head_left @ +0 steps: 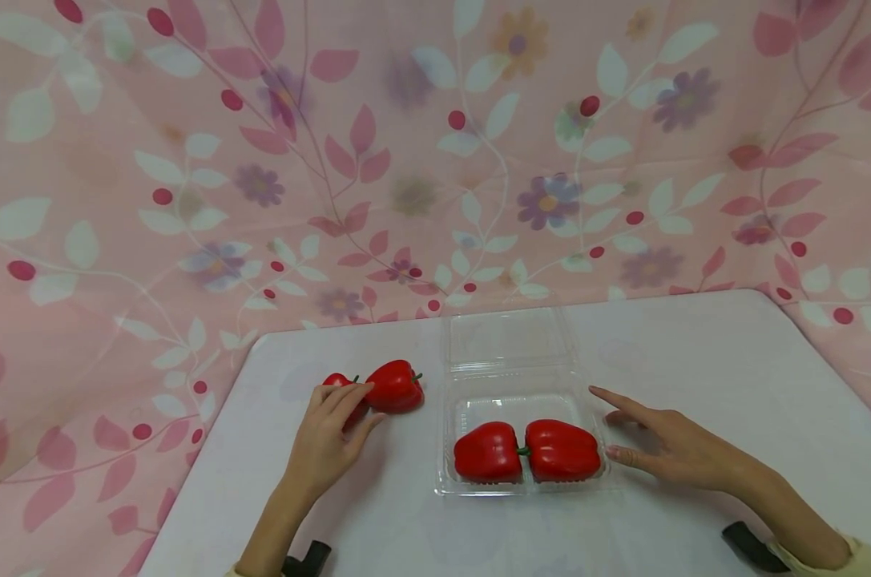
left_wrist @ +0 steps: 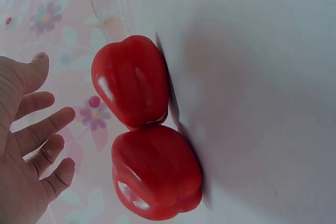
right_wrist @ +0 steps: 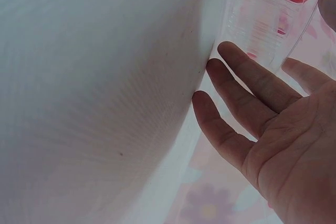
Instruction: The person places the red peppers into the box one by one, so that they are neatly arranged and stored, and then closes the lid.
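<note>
Two red bell peppers, one (head_left: pixel 395 388) by the box and another (head_left: pixel 337 379) partly hidden by fingers, lie side by side on the left of the table. Over the partly hidden one hovers my left hand (head_left: pixel 324 441); in the left wrist view its loosely bent fingers show a gap to both peppers. A clear plastic box (head_left: pixel 513 407) stands in the middle, its lid (head_left: pixel 507 340) folded back. Inside sit two more red bell peppers, a left one (head_left: pixel 487 454) and a right one (head_left: pixel 565 450), stems facing. My right hand (head_left: pixel 669 445) is at the box's right side, fingers spread, holding nothing.
A white table (head_left: pixel 702 361) carries everything. Behind it hangs a pink flowered cloth (head_left: pixel 421 192). Dark straps show near both wrists at the table's front.
</note>
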A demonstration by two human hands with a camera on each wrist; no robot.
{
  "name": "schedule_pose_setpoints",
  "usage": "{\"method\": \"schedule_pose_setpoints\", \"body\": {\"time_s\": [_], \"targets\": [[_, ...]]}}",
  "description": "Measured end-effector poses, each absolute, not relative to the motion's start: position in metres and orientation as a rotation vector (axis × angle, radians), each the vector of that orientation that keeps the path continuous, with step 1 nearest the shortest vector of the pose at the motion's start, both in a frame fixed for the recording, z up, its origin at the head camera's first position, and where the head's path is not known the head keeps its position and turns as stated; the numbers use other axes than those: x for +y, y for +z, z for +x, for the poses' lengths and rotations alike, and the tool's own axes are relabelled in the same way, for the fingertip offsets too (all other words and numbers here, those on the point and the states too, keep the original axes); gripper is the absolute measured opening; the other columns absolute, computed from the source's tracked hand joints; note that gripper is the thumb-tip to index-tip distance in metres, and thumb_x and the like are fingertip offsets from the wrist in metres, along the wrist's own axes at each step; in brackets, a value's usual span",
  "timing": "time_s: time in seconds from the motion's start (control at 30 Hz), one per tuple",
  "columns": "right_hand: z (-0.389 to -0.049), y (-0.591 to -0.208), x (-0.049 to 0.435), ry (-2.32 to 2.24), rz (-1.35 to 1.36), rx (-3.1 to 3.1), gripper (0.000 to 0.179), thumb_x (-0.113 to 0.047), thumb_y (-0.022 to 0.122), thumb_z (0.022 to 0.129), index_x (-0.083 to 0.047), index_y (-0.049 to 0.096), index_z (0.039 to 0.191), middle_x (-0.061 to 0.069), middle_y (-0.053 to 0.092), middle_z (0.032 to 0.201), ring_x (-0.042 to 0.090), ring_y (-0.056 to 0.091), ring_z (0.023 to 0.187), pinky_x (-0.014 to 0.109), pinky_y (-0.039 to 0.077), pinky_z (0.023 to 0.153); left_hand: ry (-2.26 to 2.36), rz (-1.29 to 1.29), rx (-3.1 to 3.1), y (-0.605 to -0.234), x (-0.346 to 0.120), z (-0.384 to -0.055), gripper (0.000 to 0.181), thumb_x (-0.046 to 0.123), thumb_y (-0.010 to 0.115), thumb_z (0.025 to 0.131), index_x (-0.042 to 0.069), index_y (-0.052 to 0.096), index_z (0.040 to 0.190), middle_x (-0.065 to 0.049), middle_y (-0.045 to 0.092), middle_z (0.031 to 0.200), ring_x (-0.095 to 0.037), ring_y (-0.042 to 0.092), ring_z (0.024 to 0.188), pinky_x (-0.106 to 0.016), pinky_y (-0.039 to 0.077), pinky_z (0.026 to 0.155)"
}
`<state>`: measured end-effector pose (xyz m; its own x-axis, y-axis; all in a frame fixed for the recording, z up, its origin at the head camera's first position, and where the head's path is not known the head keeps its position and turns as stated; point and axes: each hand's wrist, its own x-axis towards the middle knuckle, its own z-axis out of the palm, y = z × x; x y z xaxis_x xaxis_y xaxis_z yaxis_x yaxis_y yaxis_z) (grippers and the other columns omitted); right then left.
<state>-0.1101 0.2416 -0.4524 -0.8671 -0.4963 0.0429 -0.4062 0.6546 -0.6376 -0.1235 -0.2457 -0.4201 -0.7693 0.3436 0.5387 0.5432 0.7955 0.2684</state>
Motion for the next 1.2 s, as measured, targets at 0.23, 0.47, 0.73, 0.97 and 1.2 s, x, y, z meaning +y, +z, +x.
{"method": "schedule_pose_setpoints", "body": {"time_s": [0.23, 0.47, 0.73, 0.97, 1.2], "targets": [[-0.110, -0.453, 0.241, -0.997, -0.761, 2.738, 0.080, -0.048, 0.071, 0.087, -0.028, 0.032, 0.154, 0.002, 0.065, 0.122, 0.034, 0.060, 0.114, 0.067, 0.047, 0.083, -0.545, -0.620, -2.528, -0.420, -0.254, -0.126, 0.051, 0.019, 0.084, 0.079, 0.008, 0.066, 0.125, -0.007, 0.067, 0.119, -0.024, 0.050, 0.104, -0.039, 0.055, 0.076], [-0.110, -0.451, 0.240, -1.022, -0.763, 2.729, 0.079, -0.047, 0.071, 0.087, -0.026, 0.033, 0.154, 0.004, 0.066, 0.122, 0.033, 0.060, 0.114, 0.066, 0.048, 0.083, -0.514, -0.604, -2.524, -0.423, -0.261, -0.128, 0.052, 0.014, 0.085, 0.076, 0.009, 0.066, 0.125, -0.009, 0.067, 0.119, -0.026, 0.051, 0.104, -0.041, 0.055, 0.076], [-0.110, -0.452, 0.241, -1.015, -0.759, 2.728, 0.080, -0.048, 0.071, 0.087, -0.026, 0.033, 0.154, 0.003, 0.066, 0.122, 0.033, 0.060, 0.114, 0.067, 0.048, 0.083, -0.532, -0.579, -2.514, -0.424, -0.269, -0.132, 0.047, 0.014, 0.085, 0.076, 0.005, 0.068, 0.119, -0.011, 0.067, 0.117, -0.029, 0.050, 0.104, -0.046, 0.055, 0.075], [-0.110, -0.453, 0.241, -1.012, -0.756, 2.730, 0.080, -0.047, 0.071, 0.087, -0.027, 0.033, 0.154, 0.002, 0.066, 0.122, 0.033, 0.061, 0.113, 0.067, 0.048, 0.083, -0.543, -0.583, -2.526, -0.429, -0.279, -0.137, 0.044, 0.008, 0.080, 0.081, 0.003, 0.066, 0.122, -0.013, 0.064, 0.123, -0.030, 0.050, 0.106, -0.046, 0.055, 0.077], [-0.110, -0.452, 0.240, -1.008, -0.752, 2.737, 0.079, -0.048, 0.071, 0.087, -0.027, 0.033, 0.154, 0.000, 0.066, 0.121, 0.032, 0.061, 0.113, 0.066, 0.047, 0.084, -0.511, -0.623, -2.503, -0.435, -0.287, -0.142, 0.040, -0.003, 0.073, 0.082, 0.001, 0.066, 0.122, -0.017, 0.063, 0.126, -0.036, 0.050, 0.103, -0.047, 0.048, 0.081]]}}
